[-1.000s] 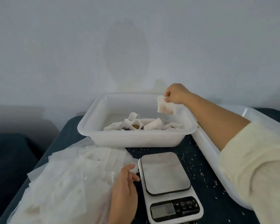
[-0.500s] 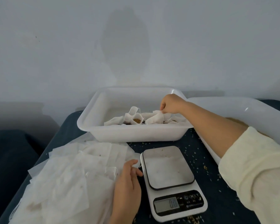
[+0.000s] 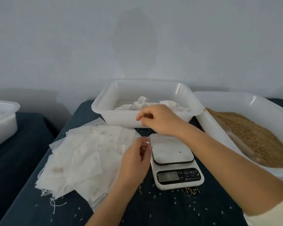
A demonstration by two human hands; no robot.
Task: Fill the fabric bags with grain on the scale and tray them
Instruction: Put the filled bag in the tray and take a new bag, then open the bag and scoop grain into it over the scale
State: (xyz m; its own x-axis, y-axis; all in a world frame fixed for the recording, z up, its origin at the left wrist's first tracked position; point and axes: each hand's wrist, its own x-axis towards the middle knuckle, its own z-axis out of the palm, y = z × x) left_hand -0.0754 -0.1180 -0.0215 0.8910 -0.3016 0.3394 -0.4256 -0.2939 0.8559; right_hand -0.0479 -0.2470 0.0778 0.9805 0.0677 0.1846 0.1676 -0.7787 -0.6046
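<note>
1. The tray [image 3: 104,110] with the filled bags was white plastic, smooth and a little glossy, with light reflections on its rim.
2. The grain bin [image 3: 258,103] at the right was the same shiny white plastic.
3. The grain [image 3: 252,136] looked dry, brown and rough.
4. The empty bags [image 3: 82,154] were thin white cloth, matt, with loose threads at the edges.
5. The scale [image 3: 173,160] had a white plastic body, a smooth pale platform and a dark glossy panel.
6. The worktop [image 3: 170,207] was covered with dark blue matt cloth.
7. The sleeve [image 3: 274,214] was pale, soft cloth.
</note>
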